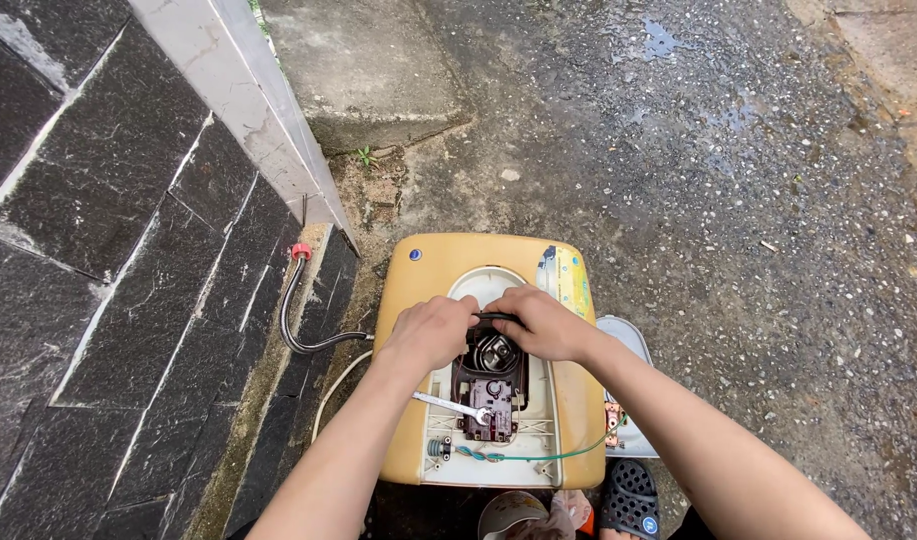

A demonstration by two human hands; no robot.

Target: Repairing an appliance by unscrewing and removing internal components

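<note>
Wet gravel ground [738, 200] beside dark stone wall [98, 250]. Working inside yellow water heater [410, 330] lying open: left hand [430, 332] and right hand [541, 322] both gripping black part [493, 318], fingers clamped, probably easing it free. Calling next for steady, even pulling; wrench [448, 404] resting nearby.

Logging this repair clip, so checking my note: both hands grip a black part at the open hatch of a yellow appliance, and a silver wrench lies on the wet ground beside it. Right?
Not quite. The head view shows the wrench lying on the yellow appliance itself, inside the open hatch below the left hand, not on the ground. The rest holds: left and right hand both grip the black part.
</note>
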